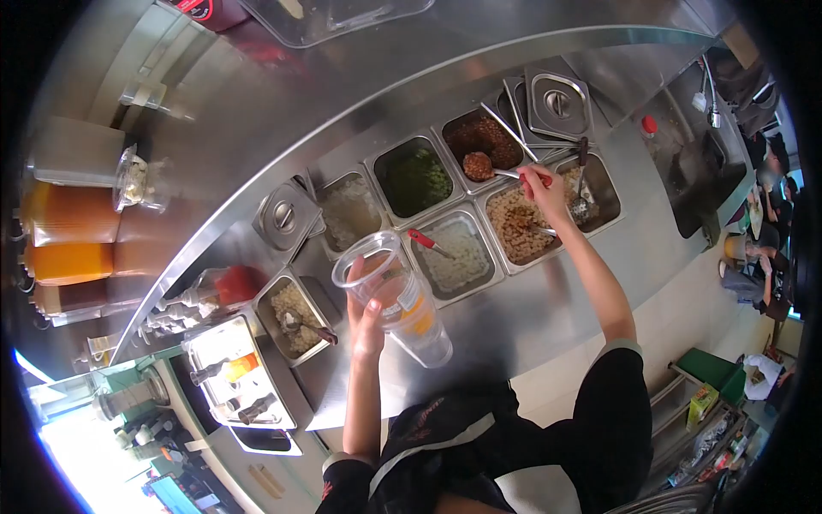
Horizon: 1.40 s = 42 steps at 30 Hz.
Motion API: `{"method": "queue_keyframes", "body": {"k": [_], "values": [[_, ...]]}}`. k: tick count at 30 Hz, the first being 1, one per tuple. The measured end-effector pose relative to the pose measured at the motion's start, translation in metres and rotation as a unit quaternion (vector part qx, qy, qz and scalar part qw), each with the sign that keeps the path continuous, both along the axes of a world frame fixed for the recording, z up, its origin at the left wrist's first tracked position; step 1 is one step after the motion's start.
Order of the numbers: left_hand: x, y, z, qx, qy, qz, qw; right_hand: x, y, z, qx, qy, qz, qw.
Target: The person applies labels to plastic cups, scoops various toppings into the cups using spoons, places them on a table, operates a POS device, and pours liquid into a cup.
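Observation:
My left hand (366,321) holds a clear plastic cup (402,300) with an orange print, tilted, its open rim toward the upper left. My right hand (545,195) grips the red handle of a ladle (479,166), whose bowl is heaped with reddish-brown beans. The ladle is over the metal pan of dark beans (490,135). Next to it are a pan of green pieces in liquid (415,178), a pan of white cubes (462,257) with a red-handled spoon, and a pan of light brown grains (516,227) with a spoon in it.
Metal lids (558,104) are stacked at the upper right, another lid (284,216) lies left. A small pan (295,317) holds a dark-handled spoon. Orange drink containers (73,214) stand far left. A sink (698,184) is at right; people (753,265) are beyond.

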<state>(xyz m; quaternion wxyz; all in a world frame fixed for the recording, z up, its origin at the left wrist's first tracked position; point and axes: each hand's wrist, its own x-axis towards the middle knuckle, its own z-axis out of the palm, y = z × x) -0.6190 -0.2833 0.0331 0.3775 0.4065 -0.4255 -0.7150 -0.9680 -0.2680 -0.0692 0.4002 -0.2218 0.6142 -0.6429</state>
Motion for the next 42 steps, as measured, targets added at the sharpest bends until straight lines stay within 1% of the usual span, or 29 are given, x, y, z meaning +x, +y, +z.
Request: {"method": "queue_keyframes", "body": {"k": [2,6,7,9,12,13,15,17,18,19,20,21,22,23,24,25,26,27,28,29,31,32,33,35,37,38,39,41,42], "values": [[-0.01,-0.011,-0.003,-0.006,0.006,-0.013,1.0,-0.002,0.002,-0.003,-0.008,0.04,0.022,0.999],[-0.041,-0.032,-0.003,-0.023,0.019,-0.051,0.998,-0.004,0.005,0.0,-0.006,0.016,0.008,1.0],[-0.05,-0.036,-0.002,-0.025,0.018,-0.061,0.998,-0.003,0.005,0.003,-0.002,0.015,-0.011,1.0],[-0.064,-0.049,-0.012,-0.04,0.021,-0.088,0.995,-0.002,0.003,0.008,-0.001,0.014,-0.03,0.999],[-0.083,-0.063,-0.021,-0.048,-0.033,-0.117,0.991,-0.004,0.001,0.013,0.006,0.019,-0.03,0.999],[-0.09,-0.067,-0.022,-0.049,-0.051,-0.13,0.989,-0.004,-0.001,0.019,0.005,0.041,-0.04,0.998],[-0.103,-0.077,-0.029,-0.044,-0.05,-0.147,0.987,-0.001,-0.003,0.03,0.006,0.065,-0.046,0.997],[-0.114,-0.083,-0.03,-0.034,-0.187,-0.205,0.96,0.013,-0.001,0.064,-0.036,0.098,-0.096,0.99],[-0.12,-0.086,-0.033,-0.053,-0.188,-0.216,0.957,0.021,0.004,0.081,-0.062,0.136,-0.084,0.985],[-0.125,-0.088,-0.034,-0.052,-0.186,-0.214,0.958,0.026,0.013,0.1,-0.062,0.139,-0.082,0.985],[-0.129,-0.091,-0.035,-0.088,-0.16,-0.215,0.959,0.031,0.022,0.119,-0.117,0.342,-0.006,0.932],[-0.132,-0.093,-0.034,-0.124,-0.134,-0.216,0.959,0.033,0.029,0.133,-0.166,0.527,0.07,0.83],[-0.133,-0.096,-0.027,-0.169,-0.115,-0.227,0.952,0.035,0.034,0.143,-0.168,0.529,0.072,0.829],[-0.13,-0.096,-0.011,-0.17,-0.114,-0.225,0.953,0.037,0.038,0.152,-0.243,0.571,0.054,0.782],[-0.125,-0.097,0.006,-0.125,-0.014,-0.267,0.955,0.04,0.041,0.156,-0.316,0.607,0.036,0.728],[-0.12,-0.096,0.016,-0.079,0.086,-0.305,0.945,0.042,0.045,0.156,-0.319,0.606,0.04,0.727],[-0.117,-0.095,0.025,-0.094,0.129,-0.281,0.946,0.042,0.048,0.153,-0.333,0.533,-0.026,0.778],[-0.109,-0.09,0.036,-0.06,0.134,-0.262,0.954,0.043,0.047,0.149,-0.343,0.452,-0.089,0.819],[-0.101,-0.086,0.05,-0.041,0.162,-0.267,0.949,0.048,0.041,0.14,-0.356,0.325,-0.118,0.868],[-0.091,-0.082,0.061,-0.023,0.19,-0.27,0.944,0.049,0.036,0.134,-0.27,0.312,-0.138,0.901],[-0.074,-0.071,0.082,-0.021,0.258,-0.262,0.93,0.049,0.015,0.102,-0.189,0.24,-0.124,0.944],[-0.06,-0.063,0.096,-0.001,0.265,-0.253,0.93,0.055,0.002,0.083,-0.141,0.122,-0.134,0.973],[-0.048,-0.057,0.105,0.006,0.272,-0.24,0.932,0.053,-0.01,0.054,-0.113,0.122,-0.128,0.978],[-0.023,-0.046,0.125,-0.007,0.281,-0.221,0.934,0.063,-0.029,0.013,-0.035,0.114,-0.119,0.986],[0.007,-0.035,0.14,-0.007,0.281,-0.189,0.941,0.071,-0.044,-0.031,0.005,0.205,-0.047,0.978],[0.024,-0.03,0.147,-0.005,0.282,-0.169,0.944,0.095,-0.037,-0.007,0.035,0.161,0.033,0.986],[0.04,-0.024,0.153,-0.004,0.282,-0.148,0.948,0.117,-0.04,0.004,0.045,0.161,0.073,0.983],[0.078,-0.008,0.157,-0.015,0.285,-0.12,0.951,0.158,-0.041,0.037,0.05,0.248,0.182,0.95],[0.099,0.0,0.153,-0.039,0.295,-0.133,0.945,0.181,-0.041,0.061,-0.012,0.27,0.209,0.94]]}}
